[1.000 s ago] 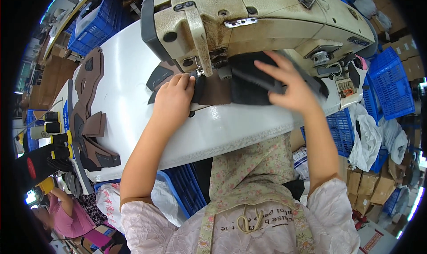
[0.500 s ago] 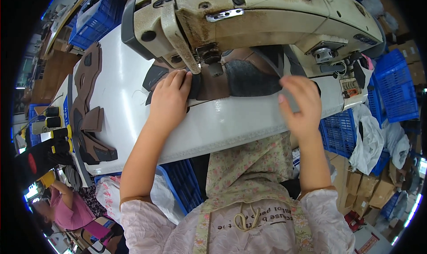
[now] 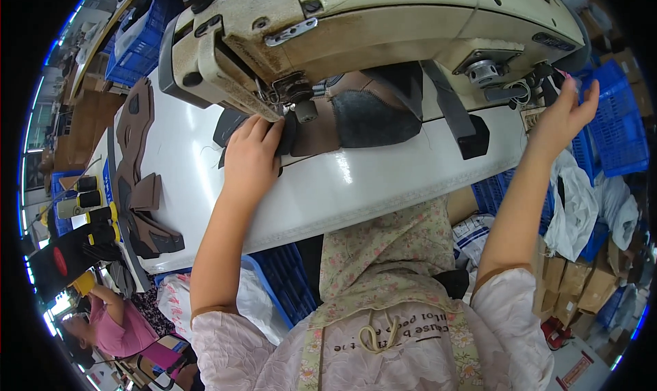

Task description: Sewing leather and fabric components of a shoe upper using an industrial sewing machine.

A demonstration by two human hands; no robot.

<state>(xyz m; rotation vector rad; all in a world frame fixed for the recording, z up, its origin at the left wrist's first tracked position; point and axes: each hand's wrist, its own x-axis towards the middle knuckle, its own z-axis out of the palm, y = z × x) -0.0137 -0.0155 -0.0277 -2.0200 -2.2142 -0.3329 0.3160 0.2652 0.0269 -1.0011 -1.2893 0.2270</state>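
Observation:
A brown and black leather piece [image 3: 376,120] lies under the head of a cream sewing machine [image 3: 383,45]. My left hand [image 3: 252,151] is on its left part, beside the presser foot [image 3: 306,110]. Its bent fingers close on the dark edge; the thumb is mostly hidden. My right hand [image 3: 561,120] is raised past the right end of the table, fingers apart and holding nothing, near the machine's base. A dark strip with a wider black end [image 3: 472,137] hangs over the white table to the right of the leather piece.
More brown leather pieces [image 3: 133,141] lie along the left of the white table [image 3: 328,199]. Beyond that edge stand thread spools [image 3: 89,199]. Blue crates [image 3: 612,127] and white bags [image 3: 569,213] are on the right. A person in pink [image 3: 123,326] sits at lower left.
My right hand has left the right side of the leather piece and moved right and up, uncovering the dark strip. My left hand stays on the piece. The whole view has shifted slightly.

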